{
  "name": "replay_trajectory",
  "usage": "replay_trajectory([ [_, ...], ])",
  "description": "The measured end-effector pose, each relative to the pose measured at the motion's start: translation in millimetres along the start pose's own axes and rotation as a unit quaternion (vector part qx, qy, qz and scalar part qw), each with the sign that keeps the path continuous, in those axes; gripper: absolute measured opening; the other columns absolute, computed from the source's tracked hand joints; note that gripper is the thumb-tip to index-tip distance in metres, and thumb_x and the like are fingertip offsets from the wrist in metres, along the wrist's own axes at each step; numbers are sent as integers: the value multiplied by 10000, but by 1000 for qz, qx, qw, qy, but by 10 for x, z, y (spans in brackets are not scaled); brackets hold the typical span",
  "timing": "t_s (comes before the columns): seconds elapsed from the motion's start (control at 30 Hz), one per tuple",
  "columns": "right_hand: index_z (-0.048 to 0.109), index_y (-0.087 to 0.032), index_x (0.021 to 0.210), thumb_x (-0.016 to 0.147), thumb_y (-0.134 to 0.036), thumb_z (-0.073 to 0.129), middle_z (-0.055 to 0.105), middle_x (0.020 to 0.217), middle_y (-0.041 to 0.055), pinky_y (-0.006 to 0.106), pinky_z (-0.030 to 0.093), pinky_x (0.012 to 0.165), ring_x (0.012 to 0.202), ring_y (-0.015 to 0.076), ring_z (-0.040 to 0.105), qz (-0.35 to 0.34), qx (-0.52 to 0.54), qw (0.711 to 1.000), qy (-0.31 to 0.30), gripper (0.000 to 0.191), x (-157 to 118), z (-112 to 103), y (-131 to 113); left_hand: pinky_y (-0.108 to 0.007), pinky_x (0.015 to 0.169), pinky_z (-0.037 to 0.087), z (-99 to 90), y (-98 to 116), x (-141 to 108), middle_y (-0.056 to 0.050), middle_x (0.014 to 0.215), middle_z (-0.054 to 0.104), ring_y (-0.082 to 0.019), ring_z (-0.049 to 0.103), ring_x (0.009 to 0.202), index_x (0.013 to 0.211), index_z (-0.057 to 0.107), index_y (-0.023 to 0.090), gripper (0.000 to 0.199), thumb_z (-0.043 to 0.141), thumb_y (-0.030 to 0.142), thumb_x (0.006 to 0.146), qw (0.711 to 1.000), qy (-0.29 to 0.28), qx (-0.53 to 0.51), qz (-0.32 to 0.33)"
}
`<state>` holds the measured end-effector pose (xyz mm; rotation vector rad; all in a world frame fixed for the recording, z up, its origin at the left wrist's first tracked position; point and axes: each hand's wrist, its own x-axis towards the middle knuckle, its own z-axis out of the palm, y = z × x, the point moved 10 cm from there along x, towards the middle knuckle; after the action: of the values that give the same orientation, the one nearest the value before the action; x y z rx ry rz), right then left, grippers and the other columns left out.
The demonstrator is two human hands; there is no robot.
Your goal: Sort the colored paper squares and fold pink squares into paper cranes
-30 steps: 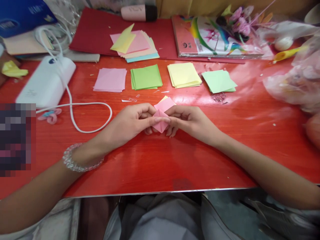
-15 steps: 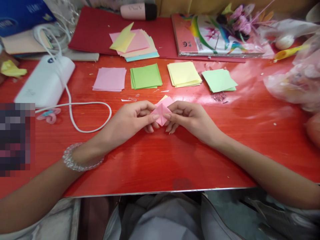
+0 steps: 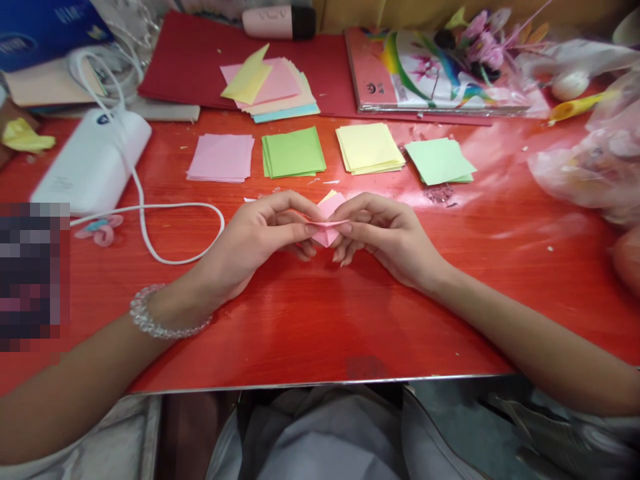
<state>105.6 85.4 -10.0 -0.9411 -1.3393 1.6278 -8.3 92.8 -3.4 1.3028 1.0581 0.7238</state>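
A small folded pink paper (image 3: 327,233) is held between both hands above the red table. My left hand (image 3: 273,230) pinches its left corner between thumb and fingers. On the opposite corner my right hand (image 3: 383,230) has the same pinch. The paper's upper edge forms a ridge between the thumbs, with a pointed part below. Just behind it more pink paper (image 3: 333,202) shows, with a yellow edge; I cannot tell whether it is joined to the folded piece. Several fingertips are partly hidden under the paper.
Behind the hands lie stacks of square paper: pink (image 3: 221,158), green (image 3: 294,153), yellow (image 3: 370,148) and mint (image 3: 440,161). A white power bank (image 3: 90,163) with a looped cable (image 3: 185,205) is at left. Plastic bags (image 3: 590,160) lie at right; a paper pad (image 3: 425,73) is behind.
The folded pink paper has gone from a flat diamond facing me to one with a pinched horizontal ridge along its top. Both hands have risen slightly at the knuckles.
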Motion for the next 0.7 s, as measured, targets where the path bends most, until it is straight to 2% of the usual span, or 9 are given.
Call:
replay_trajectory([
  [0.23, 641, -177, 888, 812, -191, 607, 681, 804, 2, 238, 558, 661, 667, 100, 660, 7, 43, 999, 14, 84, 5, -41, 8, -251, 722, 520, 4, 56, -6, -14, 804, 664, -131, 631, 776, 833, 681, 172, 138, 546, 161, 806, 997, -7, -71, 24],
  [0.33, 641, -177, 902, 788, -204, 635, 681, 844, 7, 268, 561, 720, 716, 115, 665, 12, 34, 999, 16, 117, 9, -34, 18, -241, 734, 505, -23, 94, -9, -2, 823, 644, -118, 616, 768, 838, 658, 172, 92, 597, 230, 801, 998, 17, -33, 44],
  [0.43, 624, -163, 844, 784, -264, 660, 677, 832, 15, 278, 558, 748, 743, 125, 664, 4, 15, 1000, 14, 123, 15, -10, 12, -240, 786, 490, -70, 119, -12, -2, 895, 628, -129, 608, 851, 882, 608, 178, 164, 666, 254, 749, 995, 56, 43, 65],
  [0.5, 589, -160, 819, 776, -297, 678, 672, 802, 13, 270, 559, 721, 715, 122, 659, -1, -5, 1000, 14, 169, 17, 3, 9, -244, 806, 486, -88, 119, -14, 0, 902, 620, -135, 607, 877, 932, 579, 187, 226, 672, 238, 733, 992, 73, 74, 72],
  [0.6, 547, -170, 886, 785, -293, 676, 662, 778, 1, 252, 548, 638, 648, 113, 649, 1, -39, 999, 2, 205, 5, 41, 14, -255, 810, 490, -99, 123, -29, 5, 893, 616, -139, 614, 868, 1007, 554, 207, 294, 662, 232, 735, 989, 86, 91, 78],
  [0.7, 561, -155, 858, 852, -271, 592, 633, 708, -2, 217, 503, 560, 575, 93, 611, 12, -114, 993, -36, 120, -27, 130, 24, -253, 837, 478, -74, 194, -70, -9, 971, 628, -148, 601, 931, 1007, 581, 214, 231, 621, 265, 785, 984, 82, 119, 107],
])
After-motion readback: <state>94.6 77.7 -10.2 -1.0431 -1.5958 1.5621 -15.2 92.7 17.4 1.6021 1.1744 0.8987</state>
